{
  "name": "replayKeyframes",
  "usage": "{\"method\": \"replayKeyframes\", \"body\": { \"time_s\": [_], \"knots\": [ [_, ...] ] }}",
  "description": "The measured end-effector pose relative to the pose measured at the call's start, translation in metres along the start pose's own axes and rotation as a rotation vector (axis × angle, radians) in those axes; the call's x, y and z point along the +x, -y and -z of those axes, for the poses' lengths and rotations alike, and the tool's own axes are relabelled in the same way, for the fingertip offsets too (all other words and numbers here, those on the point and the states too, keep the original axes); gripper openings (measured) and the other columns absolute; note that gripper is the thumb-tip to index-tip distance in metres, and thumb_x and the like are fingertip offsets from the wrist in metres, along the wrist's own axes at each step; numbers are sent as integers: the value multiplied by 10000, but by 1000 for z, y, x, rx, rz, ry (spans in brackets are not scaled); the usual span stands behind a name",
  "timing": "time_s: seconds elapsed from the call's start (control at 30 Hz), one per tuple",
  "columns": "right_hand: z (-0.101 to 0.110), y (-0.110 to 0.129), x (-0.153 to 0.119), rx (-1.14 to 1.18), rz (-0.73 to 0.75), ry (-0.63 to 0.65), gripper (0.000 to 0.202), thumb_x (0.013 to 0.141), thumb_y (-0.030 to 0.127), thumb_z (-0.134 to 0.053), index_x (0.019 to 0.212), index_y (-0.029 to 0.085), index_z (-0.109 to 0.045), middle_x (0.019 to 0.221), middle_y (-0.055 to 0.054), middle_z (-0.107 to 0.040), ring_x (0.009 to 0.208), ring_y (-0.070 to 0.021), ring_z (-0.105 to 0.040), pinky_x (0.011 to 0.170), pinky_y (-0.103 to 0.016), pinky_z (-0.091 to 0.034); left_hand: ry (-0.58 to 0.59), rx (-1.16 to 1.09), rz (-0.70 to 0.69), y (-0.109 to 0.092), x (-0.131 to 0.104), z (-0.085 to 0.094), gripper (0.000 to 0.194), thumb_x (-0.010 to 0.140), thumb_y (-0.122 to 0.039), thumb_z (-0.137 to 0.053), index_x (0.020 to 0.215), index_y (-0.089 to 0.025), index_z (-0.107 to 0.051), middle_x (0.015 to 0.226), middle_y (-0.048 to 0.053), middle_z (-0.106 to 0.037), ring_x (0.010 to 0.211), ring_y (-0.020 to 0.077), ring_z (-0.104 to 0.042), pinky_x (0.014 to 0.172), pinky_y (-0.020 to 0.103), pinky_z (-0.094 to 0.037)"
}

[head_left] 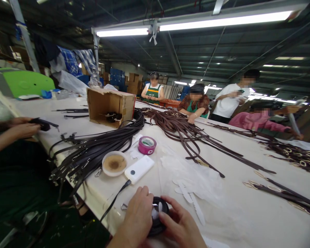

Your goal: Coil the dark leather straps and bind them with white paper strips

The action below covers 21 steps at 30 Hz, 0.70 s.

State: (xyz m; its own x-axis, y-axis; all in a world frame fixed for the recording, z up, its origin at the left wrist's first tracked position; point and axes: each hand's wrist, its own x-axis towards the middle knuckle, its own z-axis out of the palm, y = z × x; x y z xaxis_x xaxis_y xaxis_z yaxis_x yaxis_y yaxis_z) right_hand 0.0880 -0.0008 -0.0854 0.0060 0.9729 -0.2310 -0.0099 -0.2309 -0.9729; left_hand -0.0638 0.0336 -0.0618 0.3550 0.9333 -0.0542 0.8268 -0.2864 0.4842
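Black strap (157,228) at counter (222,210) edge, already coiled; looks mostly wound. Left hand (139,214) grips its left side; right hand (180,222) pinches the right rim, thumb over top. Whether the end is secured: can't tell. Black straps (100,146) and brown straps (170,124) lie uncoiled.

Bare left hand (138,212) and bare right hand (181,222), slender fingers (172,203) with rounded tips, bare wrists (122,237)
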Motion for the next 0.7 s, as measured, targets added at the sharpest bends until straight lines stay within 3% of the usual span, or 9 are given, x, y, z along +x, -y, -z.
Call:
{"method": "replayKeyframes", "body": {
  "time_s": [0.17,0.37,0.43,0.5,0.57,0.63,0.7],
  "knots": [
    [1,-9,6,-207,88,-107,516,689,382,-684,1170,211,-611,657,8,-654,615,-205,-619,534,-280,-477,24,-5,13,-1,1,0,340,843,-63,-363,1026,-138,-640,1139,128,-577,1058,268,-491,940,408,-401],
    [0,-3,11,-216,41,-32,429,717,310,-611,1136,220,-602,613,36,-632,556,-170,-589,484,-245,-453,29,22,22,-4,2,-1,333,818,-76,-393,1042,-131,-634,1121,129,-573,1048,281,-483,916,423,-410],
    [3,2,10,-330,96,-41,365,747,321,-612,1101,240,-651,696,14,-704,627,-189,-641,562,-266,-501,27,18,30,-3,2,-2,339,820,-74,-385,1042,-136,-633,1112,124,-571,1039,275,-481,919,419,-407],
    [5,6,9,-467,148,-69,380,764,343,-625,1133,265,-672,922,-18,-762,849,-237,-696,766,-318,-541,23,7,30,-2,2,-3,327,824,-81,-390,1037,-143,-631,1106,117,-570,1038,269,-478,925,410,-402],
    [7,7,8,-603,178,-69,432,788,365,-622,1210,284,-654,1161,-34,-721,1071,-278,-658,953,-366,-490,14,-7,18,0,2,-5,309,837,-92,-392,1032,-148,-626,1112,112,-567,1044,264,-474,935,405,-395],
    [8,6,6,-710,199,-53,450,817,380,-602,1259,297,-629,1231,-44,-689,1123,-296,-638,992,-387,-468,4,-12,4,2,2,-7,299,853,-96,-382,1023,-149,-622,1115,112,-565,1047,262,-472,943,404,-390],
    [9,4,6,-805,224,-58,446,832,401,-588,1266,307,-626,1167,-68,-721,1038,-316,-676,903,-394,-513,0,-6,-4,3,3,-8,300,856,-88,-372,1015,-147,-619,1108,115,-567,1044,265,-472,939,408,-392]
  ]
}}
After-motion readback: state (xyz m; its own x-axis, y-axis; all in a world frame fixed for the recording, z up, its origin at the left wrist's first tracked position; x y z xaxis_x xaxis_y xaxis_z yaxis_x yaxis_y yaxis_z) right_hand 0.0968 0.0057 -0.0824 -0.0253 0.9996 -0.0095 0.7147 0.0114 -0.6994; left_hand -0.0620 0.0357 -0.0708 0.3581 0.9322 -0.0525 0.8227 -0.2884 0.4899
